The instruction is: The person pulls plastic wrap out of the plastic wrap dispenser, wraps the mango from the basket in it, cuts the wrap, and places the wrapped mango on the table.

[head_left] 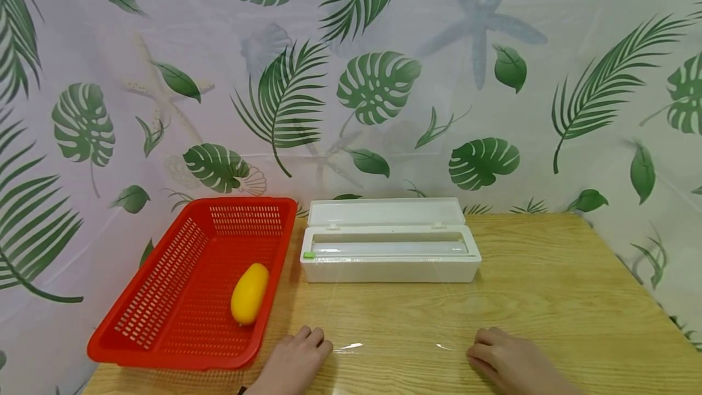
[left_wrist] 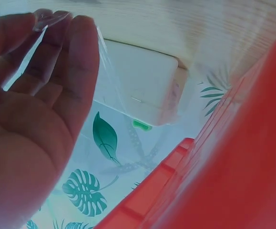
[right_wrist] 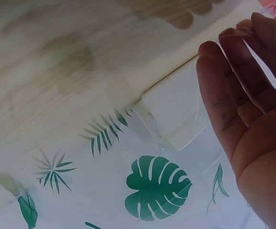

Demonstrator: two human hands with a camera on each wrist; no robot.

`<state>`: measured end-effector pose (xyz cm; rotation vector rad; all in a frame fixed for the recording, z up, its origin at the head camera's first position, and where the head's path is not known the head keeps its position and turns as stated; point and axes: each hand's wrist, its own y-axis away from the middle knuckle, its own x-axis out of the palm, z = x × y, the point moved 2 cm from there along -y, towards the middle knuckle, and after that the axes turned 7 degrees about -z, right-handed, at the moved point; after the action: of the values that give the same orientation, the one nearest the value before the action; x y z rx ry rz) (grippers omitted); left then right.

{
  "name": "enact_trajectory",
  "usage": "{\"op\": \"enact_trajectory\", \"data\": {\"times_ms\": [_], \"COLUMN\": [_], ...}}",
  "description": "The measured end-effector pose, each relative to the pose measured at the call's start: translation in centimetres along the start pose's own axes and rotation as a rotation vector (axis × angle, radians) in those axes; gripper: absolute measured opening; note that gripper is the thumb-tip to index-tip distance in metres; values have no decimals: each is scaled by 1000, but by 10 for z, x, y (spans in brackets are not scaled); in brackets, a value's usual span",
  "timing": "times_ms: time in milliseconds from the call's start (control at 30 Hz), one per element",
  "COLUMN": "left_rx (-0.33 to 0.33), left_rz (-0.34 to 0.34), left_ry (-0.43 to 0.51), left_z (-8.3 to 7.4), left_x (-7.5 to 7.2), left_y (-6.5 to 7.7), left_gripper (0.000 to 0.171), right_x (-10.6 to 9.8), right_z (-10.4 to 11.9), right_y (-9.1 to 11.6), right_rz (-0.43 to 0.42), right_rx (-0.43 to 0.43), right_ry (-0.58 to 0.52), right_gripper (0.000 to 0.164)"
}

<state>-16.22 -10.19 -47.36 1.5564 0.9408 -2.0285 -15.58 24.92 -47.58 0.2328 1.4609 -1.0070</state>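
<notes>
A sheet of clear cling film [head_left: 395, 322] stretches from the white cling film dispenser [head_left: 390, 270] toward the near side, seen mostly by its glints. My left hand [head_left: 298, 358] pinches the film's left corner; in the left wrist view a fold of film [left_wrist: 52, 21] shows between thumb and fingertips. At the opposite corner my right hand [head_left: 507, 358] pinches the film, thumb against fingers. The dispenser's lid [head_left: 386, 212] stands raised at the back, with the film roll [head_left: 389, 248] inside. A green slider [head_left: 309, 255] sits at the left end of its front edge.
To the left is a red plastic basket [head_left: 178, 361], close beside my left hand, with a yellow mango-like fruit [head_left: 250, 294] in it. Everything stands on a wooden table [head_left: 570, 297]. A leaf-patterned curtain [head_left: 395, 157] hangs behind the table.
</notes>
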Motion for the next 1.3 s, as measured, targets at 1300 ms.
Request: {"op": "enact_trajectory", "data": {"times_ms": [1300], "left_rx": [15], "left_rz": [-37], "left_ry": [20], "left_z": [2], "left_x": [7], "left_y": [1], "left_gripper": [15], "right_x": [4], "right_z": [-8], "right_y": [-4], "right_rz": [94], "right_rx": [183], "right_ry": [-66], "right_gripper": [5]}}
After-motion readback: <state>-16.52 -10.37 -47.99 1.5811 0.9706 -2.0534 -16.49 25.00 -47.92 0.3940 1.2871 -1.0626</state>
